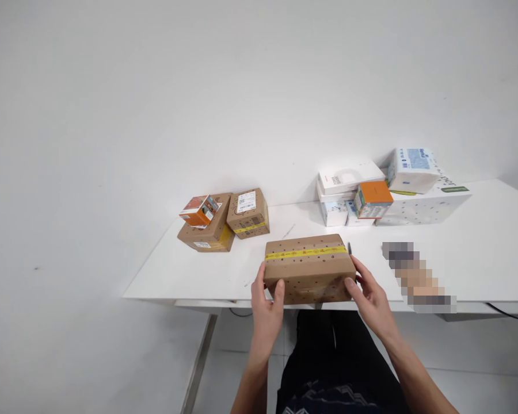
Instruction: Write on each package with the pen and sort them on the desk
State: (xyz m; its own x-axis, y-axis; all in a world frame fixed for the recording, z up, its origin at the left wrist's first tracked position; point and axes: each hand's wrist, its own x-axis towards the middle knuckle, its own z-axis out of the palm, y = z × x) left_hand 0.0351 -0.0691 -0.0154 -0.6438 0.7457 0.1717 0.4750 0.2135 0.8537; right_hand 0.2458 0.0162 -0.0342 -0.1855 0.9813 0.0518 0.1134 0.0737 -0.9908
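Note:
A brown cardboard box with a yellow tape strip along its top is held at the table's front edge. My left hand grips its left end, thumb on the near face. At the right end my right hand does the same, its thumb pressed on the near corner and its other fingers partly hidden behind the side. The near face is spotted and looks shiny in places. Just behind the box's right end, the dark tip of a thin object shows; the rest is hidden.
Two cardboard boxes stand at the back left, one carrying a small orange box. Back right are white boxes, an orange box and a wrapped white pack on a larger carton. A blurred patch covers something on the white table.

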